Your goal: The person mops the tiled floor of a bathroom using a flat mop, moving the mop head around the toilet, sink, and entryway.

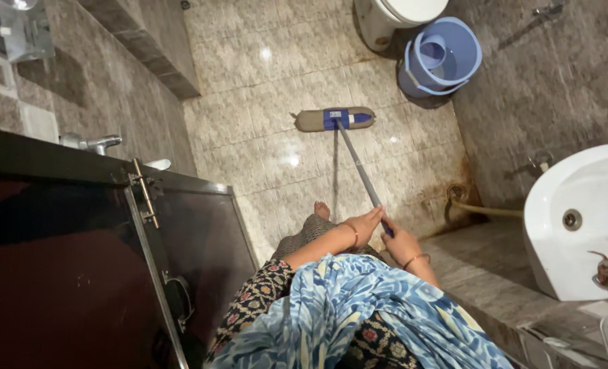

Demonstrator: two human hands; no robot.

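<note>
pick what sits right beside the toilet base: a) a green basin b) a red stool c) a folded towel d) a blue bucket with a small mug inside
d, the blue bucket stands against the toilet with a small mug inside it.

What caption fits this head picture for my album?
Both hands, left and right, grip a mop on the bathroom floor near a blue bucket.
</note>
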